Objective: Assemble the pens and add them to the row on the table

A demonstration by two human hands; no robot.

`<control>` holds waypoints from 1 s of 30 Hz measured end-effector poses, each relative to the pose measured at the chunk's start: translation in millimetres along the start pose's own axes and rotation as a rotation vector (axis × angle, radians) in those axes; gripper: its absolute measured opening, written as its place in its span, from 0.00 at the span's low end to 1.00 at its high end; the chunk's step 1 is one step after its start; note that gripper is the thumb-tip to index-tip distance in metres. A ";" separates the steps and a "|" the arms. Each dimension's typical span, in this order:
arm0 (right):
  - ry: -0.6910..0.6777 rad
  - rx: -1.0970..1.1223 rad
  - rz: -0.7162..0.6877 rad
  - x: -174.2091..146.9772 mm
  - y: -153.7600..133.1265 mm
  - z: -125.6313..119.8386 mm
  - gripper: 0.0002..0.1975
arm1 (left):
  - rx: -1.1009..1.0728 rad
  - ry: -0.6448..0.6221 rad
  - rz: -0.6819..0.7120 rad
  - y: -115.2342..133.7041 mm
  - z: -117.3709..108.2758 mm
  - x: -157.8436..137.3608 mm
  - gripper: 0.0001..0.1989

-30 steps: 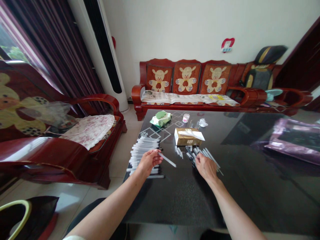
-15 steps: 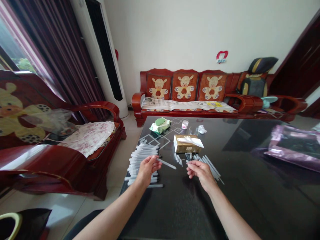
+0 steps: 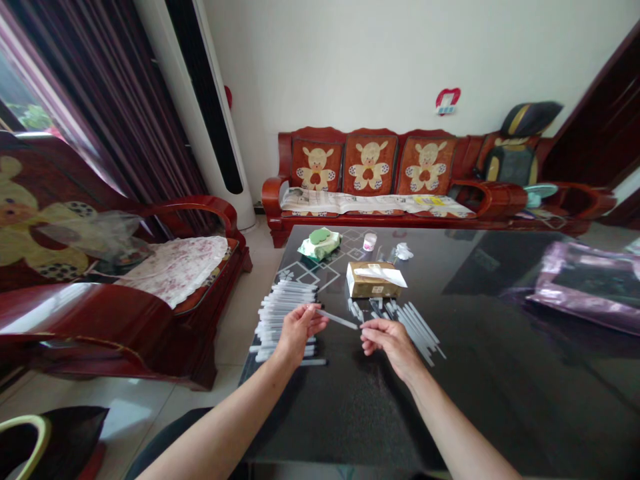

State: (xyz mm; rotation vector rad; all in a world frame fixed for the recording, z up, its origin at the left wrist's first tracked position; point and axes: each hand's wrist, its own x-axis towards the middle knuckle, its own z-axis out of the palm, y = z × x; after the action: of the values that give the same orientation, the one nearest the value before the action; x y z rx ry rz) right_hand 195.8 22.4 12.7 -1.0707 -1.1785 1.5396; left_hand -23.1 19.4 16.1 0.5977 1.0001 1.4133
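Note:
My left hand (image 3: 300, 329) is closed on the rear end of a translucent pen barrel (image 3: 339, 319), which slants down to the right. Close to the barrel's free end, the fingertips of my right hand (image 3: 387, 340) are pinched together; whatever small piece is in them cannot be made out. A long pile of whitish pens with dark ends (image 3: 285, 303) lies beside and beyond my left hand. Past my right hand, several loose grey tubes (image 3: 419, 323) are spread on the table, and small pale pieces (image 3: 355, 309) lie near the tissue box.
On the dark glossy table (image 3: 340, 413) stand a tissue box (image 3: 373, 285), a green wipes pack (image 3: 320, 245), a small white tub (image 3: 369, 242) and a crumpled tissue (image 3: 403, 251). A purple plastic package (image 3: 550, 287) lies at right. A red wooden sofa (image 3: 370, 223) stands behind.
My right hand has moved left, from the loose parts to the free end of the pen barrel. The left hand keeps its hold, the barrel a little further right. The view has shifted slightly.

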 end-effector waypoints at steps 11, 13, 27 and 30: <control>-0.003 -0.003 0.005 1.2 4.7 3.3 0.14 | 0.028 -0.015 0.016 -5.1 -1.4 0.1 0.14; -0.009 -0.007 0.001 0.8 3.7 4.1 0.14 | 0.034 -0.019 0.012 -4.8 -1.2 0.0 0.14; 0.052 -0.065 -0.071 3.0 10.7 0.0 0.14 | 0.070 -0.027 -0.044 -2.2 -1.5 -1.2 0.13; 0.052 -0.061 -0.073 3.4 10.5 -0.4 0.15 | 0.092 -0.020 -0.064 -2.2 -2.6 -0.7 0.12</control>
State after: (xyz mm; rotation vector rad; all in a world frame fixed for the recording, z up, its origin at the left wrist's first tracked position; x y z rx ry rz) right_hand 193.9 24.2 2.0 -1.0894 -1.2225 1.4196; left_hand -24.0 18.0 13.1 0.6406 1.0642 1.3076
